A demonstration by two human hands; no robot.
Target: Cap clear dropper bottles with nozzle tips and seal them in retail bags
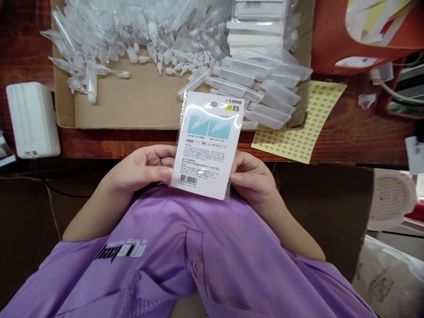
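In front of my chest I hold a flat packet [205, 150] in clear plastic, with a white printed card showing two blue pictures, a barcode and the price 1,000. My left hand [149, 165] pinches its lower left edge, thumb on the front. On the lower right edge, my right hand [251, 174] grips it the same way. The packet leans slightly, its top overlapping the front edge of a shallow cardboard box [126, 106]. Inside the box, clear flat tubes [268, 112] lie just beyond the packet.
Many small clear nozzles and caps [152, 35] are heaped in the box, beside a stack of white packets [256, 39]. A white block-shaped device [33, 119] stands left. At right are a yellow sticker sheet [298, 132] and an orange container [327, 44] with paper scraps.
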